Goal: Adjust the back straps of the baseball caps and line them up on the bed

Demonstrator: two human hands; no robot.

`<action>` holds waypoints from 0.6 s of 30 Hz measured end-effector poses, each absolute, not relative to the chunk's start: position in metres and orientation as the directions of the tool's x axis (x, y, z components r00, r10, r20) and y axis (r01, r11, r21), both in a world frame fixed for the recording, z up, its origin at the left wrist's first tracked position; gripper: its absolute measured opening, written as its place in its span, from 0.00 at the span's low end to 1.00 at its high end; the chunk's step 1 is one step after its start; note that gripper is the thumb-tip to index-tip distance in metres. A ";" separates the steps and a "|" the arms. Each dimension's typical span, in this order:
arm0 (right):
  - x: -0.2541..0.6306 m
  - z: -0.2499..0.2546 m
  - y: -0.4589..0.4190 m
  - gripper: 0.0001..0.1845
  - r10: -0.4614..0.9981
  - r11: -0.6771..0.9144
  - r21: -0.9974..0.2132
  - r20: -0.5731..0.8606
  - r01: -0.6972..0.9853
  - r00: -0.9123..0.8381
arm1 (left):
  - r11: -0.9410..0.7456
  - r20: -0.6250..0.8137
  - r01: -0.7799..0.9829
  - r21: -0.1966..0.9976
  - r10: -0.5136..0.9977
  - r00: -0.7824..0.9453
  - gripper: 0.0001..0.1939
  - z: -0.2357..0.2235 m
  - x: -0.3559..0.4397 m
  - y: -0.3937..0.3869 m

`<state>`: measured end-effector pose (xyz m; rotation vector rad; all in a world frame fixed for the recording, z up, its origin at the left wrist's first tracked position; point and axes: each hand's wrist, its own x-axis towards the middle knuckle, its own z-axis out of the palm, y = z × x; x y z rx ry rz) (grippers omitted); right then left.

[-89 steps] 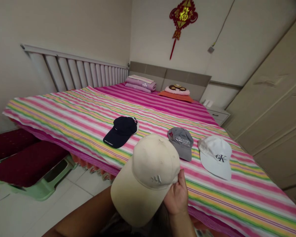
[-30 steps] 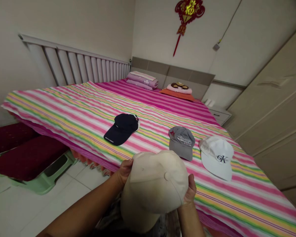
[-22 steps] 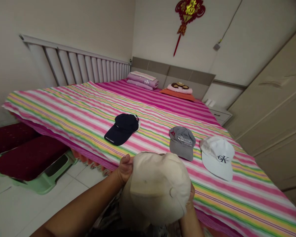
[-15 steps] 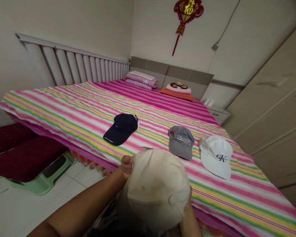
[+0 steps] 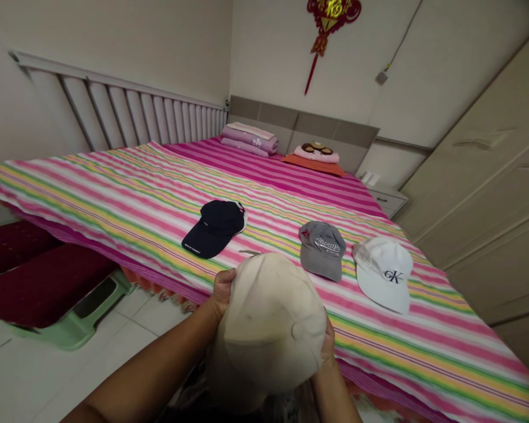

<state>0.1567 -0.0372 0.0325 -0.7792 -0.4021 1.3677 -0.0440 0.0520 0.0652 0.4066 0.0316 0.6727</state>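
Note:
A cream baseball cap [image 5: 273,329] is held up close in front of me, its rounded crown facing me. My left hand [image 5: 224,289] grips the left side of it, thumb showing and the other fingers hidden. On the opposite side my right hand [image 5: 328,341] closes round the cap's edge, mostly behind it. Past the cap, on the bed, lie a navy cap [image 5: 218,226], a grey cap [image 5: 322,249] with white lettering and a white cap [image 5: 383,273] with dark letters. Neither hand touches those three.
The bed has a striped sheet [image 5: 127,194] and a grey headboard [image 5: 321,129]. Folded lilac bedding [image 5: 249,141] and an orange-and-pink pile [image 5: 315,157] lie at its far end. Green stools [image 5: 77,332] with dark red tops stand left. A wardrobe [image 5: 489,194] is at right.
The cream cap has moved slightly left and tilted between my hands. More of my right hand now shows at its right side. The caps on the bed have stayed put.

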 end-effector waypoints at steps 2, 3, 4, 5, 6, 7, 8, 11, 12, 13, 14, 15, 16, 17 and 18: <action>0.154 0.036 -0.038 0.15 0.975 -0.056 -0.677 -0.195 -0.734 0.106 | 0.741 0.080 -0.565 0.363 0.579 0.811 0.28 0.061 -0.047 0.056; 0.153 0.038 -0.038 0.16 0.977 -0.101 -0.656 -0.207 -0.748 0.050 | 0.755 0.070 -0.553 0.353 0.568 0.820 0.28 0.059 -0.048 0.057; 0.151 0.039 -0.037 0.15 0.977 -0.144 -0.631 -0.215 -0.762 -0.006 | 0.762 0.063 -0.549 0.343 0.565 0.823 0.27 0.056 -0.049 0.059; 0.150 0.039 -0.037 0.14 0.974 -0.182 -0.607 -0.221 -0.774 -0.056 | 0.765 0.056 -0.552 0.332 0.568 0.821 0.26 0.052 -0.050 0.059; 0.148 0.039 -0.037 0.14 0.970 -0.212 -0.586 -0.225 -0.782 -0.094 | 0.764 0.047 -0.559 0.321 0.577 0.815 0.26 0.048 -0.051 0.060; 0.146 0.037 -0.036 0.13 0.967 -0.229 -0.570 -0.229 -0.789 -0.115 | 0.762 0.034 -0.568 0.311 0.588 0.808 0.25 0.044 -0.051 0.060; 0.144 0.035 -0.035 0.13 0.964 -0.241 -0.556 -0.234 -0.795 -0.128 | 0.760 0.015 -0.575 0.303 0.600 0.800 0.24 0.040 -0.052 0.060; 0.138 0.027 -0.031 0.13 0.958 -0.256 -0.514 -0.247 -0.819 -0.145 | 0.761 -0.069 -0.584 0.282 0.623 0.779 0.22 0.028 -0.053 0.059; 0.137 0.024 -0.030 0.13 0.957 -0.259 -0.502 -0.251 -0.825 -0.147 | 0.761 -0.100 -0.588 0.274 0.631 0.769 0.21 0.024 -0.053 0.058; 0.135 0.020 -0.029 0.13 0.955 -0.262 -0.493 -0.255 -0.829 -0.150 | 0.760 -0.133 -0.593 0.266 0.638 0.758 0.21 0.020 -0.054 0.058; 0.135 0.018 -0.027 0.13 0.954 -0.264 -0.486 -0.261 -0.833 -0.151 | 0.756 -0.164 -0.601 0.258 0.647 0.744 0.21 0.017 -0.054 0.059; 0.134 0.015 -0.026 0.13 0.952 -0.267 -0.479 -0.266 -0.836 -0.151 | 0.751 -0.192 -0.611 0.251 0.657 0.729 0.20 0.014 -0.055 0.059; 0.134 0.012 -0.025 0.13 0.950 -0.268 -0.472 -0.272 -0.840 -0.151 | 0.746 -0.216 -0.620 0.244 0.665 0.715 0.20 0.012 -0.055 0.060; 0.134 0.010 -0.024 0.13 0.949 -0.269 -0.466 -0.276 -0.843 -0.150 | 0.741 -0.233 -0.628 0.239 0.671 0.704 0.20 0.011 -0.055 0.060; 0.134 0.008 -0.023 0.13 0.949 -0.269 -0.461 -0.279 -0.846 -0.149 | 0.735 -0.242 -0.635 0.235 0.678 0.695 0.20 0.011 -0.055 0.061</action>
